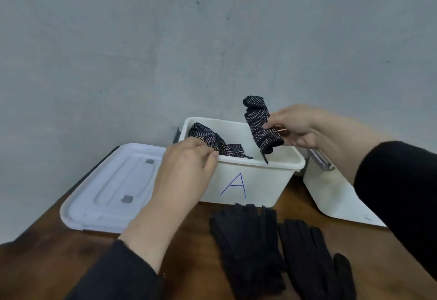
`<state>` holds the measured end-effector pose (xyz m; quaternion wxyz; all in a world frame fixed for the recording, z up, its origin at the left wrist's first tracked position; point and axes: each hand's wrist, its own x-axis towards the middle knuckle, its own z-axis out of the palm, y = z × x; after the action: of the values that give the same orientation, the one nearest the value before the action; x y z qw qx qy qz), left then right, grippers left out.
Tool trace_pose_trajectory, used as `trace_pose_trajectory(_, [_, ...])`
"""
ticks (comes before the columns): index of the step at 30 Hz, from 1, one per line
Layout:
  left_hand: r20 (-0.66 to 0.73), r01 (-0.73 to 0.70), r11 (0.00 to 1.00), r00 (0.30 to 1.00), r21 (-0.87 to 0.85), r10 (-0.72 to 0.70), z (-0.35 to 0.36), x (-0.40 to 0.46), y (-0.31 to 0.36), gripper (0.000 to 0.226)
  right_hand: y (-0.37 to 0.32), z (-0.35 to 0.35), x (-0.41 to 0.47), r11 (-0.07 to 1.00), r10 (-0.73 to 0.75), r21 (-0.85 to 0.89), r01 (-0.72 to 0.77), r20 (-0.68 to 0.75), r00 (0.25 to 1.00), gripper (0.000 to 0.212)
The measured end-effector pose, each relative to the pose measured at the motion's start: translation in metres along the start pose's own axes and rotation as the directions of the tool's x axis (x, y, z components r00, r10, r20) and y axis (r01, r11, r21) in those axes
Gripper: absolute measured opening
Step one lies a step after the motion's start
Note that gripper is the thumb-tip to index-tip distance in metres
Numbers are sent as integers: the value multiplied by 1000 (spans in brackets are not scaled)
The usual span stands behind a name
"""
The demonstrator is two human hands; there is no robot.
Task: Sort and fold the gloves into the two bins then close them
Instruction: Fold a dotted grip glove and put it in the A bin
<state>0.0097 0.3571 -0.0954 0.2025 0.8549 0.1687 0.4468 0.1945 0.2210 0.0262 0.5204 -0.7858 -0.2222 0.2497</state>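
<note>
Done: one dotted black knit glove (210, 140) lies in the white plastic bin marked A (250, 179).
Right hand (295, 126): pinches a second dotted black glove (261, 127) above the bin.
Left hand (186, 165): fingers curled on the bin's rim.
Left: two plain black gloves (279, 247) on the wooden table (47, 264), white lid (111, 188) off.

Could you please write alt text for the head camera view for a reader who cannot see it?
A person's right hand holds a dotted black glove over an open white bin marked A, while the left hand rests at its rim by another dotted glove inside. A white lid lies left of the bin, and two plain black gloves lie on the wooden table in front.
</note>
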Motion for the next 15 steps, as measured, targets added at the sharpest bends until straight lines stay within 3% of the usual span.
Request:
trace_pose_trajectory(9, [0,3,999,1000,-50,-3,0,3,-7,46,26,52,77,933,201,-282,-223,-104,974,13])
trace_pose_trajectory(12, [-10,-13,999,1000,-39,13,1,4,-8,45,30,58,83,837,133,-515,-184,-135,982,29])
trace_pose_trajectory(15, [-1,-8,999,1000,-35,8,1,5,-10,46,28,59,80,746,-20,-662,-74,-133,991,25])
